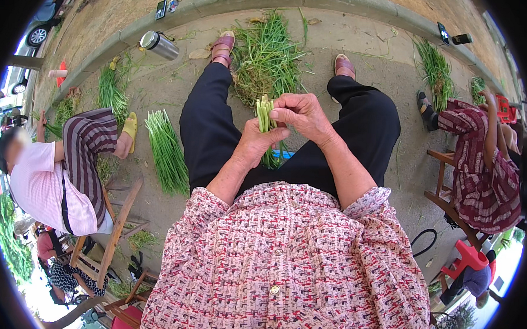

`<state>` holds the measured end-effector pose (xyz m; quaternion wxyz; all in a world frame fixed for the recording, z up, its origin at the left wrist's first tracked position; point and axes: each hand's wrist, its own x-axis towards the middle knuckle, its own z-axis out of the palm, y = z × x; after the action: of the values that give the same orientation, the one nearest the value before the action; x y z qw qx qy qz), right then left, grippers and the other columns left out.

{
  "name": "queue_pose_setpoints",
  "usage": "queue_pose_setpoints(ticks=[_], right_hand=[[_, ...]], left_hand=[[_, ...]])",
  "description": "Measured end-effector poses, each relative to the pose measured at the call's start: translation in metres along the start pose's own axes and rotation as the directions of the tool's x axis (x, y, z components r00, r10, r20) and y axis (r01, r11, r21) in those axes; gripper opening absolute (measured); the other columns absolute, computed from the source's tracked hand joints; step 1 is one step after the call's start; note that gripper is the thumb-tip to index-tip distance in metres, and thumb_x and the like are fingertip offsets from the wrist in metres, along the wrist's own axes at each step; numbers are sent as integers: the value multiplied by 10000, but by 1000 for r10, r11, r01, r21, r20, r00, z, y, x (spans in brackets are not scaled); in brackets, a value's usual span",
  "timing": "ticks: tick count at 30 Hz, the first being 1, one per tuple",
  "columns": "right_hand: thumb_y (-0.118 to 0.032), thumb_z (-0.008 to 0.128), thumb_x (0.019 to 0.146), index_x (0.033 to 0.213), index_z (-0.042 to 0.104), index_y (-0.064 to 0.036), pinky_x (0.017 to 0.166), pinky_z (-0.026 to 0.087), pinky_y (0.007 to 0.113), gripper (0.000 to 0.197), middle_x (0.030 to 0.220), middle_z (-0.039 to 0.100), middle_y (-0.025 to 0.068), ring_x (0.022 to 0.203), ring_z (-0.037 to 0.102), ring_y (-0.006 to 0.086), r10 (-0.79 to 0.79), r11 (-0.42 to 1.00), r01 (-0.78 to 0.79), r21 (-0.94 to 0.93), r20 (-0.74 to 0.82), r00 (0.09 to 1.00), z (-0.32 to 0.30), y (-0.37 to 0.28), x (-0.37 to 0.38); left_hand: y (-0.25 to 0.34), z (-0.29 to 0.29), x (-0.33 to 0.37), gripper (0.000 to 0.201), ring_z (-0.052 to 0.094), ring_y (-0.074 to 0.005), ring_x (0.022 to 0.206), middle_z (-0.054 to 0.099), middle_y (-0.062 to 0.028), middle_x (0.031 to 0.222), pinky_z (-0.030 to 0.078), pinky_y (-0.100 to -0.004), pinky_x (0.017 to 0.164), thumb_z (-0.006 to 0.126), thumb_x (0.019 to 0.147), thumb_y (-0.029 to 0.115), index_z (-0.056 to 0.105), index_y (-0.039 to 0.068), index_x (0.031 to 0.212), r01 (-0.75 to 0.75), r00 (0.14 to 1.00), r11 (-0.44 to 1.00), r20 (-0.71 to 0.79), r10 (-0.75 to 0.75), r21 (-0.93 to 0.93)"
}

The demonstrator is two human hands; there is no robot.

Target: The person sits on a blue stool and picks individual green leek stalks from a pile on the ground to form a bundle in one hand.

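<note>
1. Green bundle point(263, 111) is standing at twelve o'clock, left hand point(255, 144) curling fingers round it.
2. Right hand point(304, 118) fingers are pinching near its pale ends.
3. I'm expecting light, bendy, bruisable stalks; favouring gentle mid-stem holds.

There are two bare hands, one left hand point(254, 142) and one right hand point(304, 118), and one held bunch of pale-ended green stalks point(264, 111). One neat pile of long, bright-green stalks point(164, 152) lies out, plus three larger loose heaps of tangled green stalks point(270, 54). One silver metal flask point(164, 47), two maroon open shoes point(223, 45), one yellow slipper point(130, 132) and two flat, dark rectangular devices point(160, 10) show. The people at the right edge point(488, 178) overlap too much to count.
</note>
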<state>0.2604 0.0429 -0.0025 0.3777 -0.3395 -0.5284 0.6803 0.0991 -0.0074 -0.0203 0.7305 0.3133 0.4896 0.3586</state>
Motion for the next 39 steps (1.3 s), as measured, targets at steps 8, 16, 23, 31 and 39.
queue_pose_setpoints(ticks=[8,16,23,31,39], right_hand=[[-107,685,828,817,653,-2,552,424,200,110,687,570,-39,638,495,28,-11,1000,11,-14,-15,1000,0,3,-1],[-86,680,820,800,654,9,530,441,204,100,667,581,-31,605,521,34,6,1000,-6,-6,-46,999,0,4,-2],[-95,691,817,796,643,10,535,442,203,118,677,581,-27,611,528,37,14,1000,-14,9,-51,999,2,7,0],[-89,691,826,939,631,3,568,451,199,158,704,569,-35,631,533,39,189,980,-189,66,11,982,1,-14,-3],[-43,679,806,1032,657,-16,665,457,203,228,791,583,-33,749,558,42,-168,986,163,-41,-166,972,1,-28,2]], left_hand=[[-8,-1,3,145,552,-73,682,608,20,810,436,-232,551,712,822,149,638,67,916,-22,1000,999,-18,22,32],[-8,-1,4,175,537,-72,702,587,23,820,428,-233,570,691,849,192,626,57,939,-39,999,993,-29,43,111],[-4,0,2,197,530,-80,715,582,16,829,438,-247,630,683,856,193,614,39,957,-55,998,986,-32,60,156],[4,1,-2,200,621,-159,801,636,-54,828,486,-303,760,658,866,215,599,37,935,-84,975,992,199,101,-91],[12,-2,-6,210,614,-183,724,603,-54,699,491,-324,708,633,883,245,545,63,823,-67,929,982,347,126,-175]])
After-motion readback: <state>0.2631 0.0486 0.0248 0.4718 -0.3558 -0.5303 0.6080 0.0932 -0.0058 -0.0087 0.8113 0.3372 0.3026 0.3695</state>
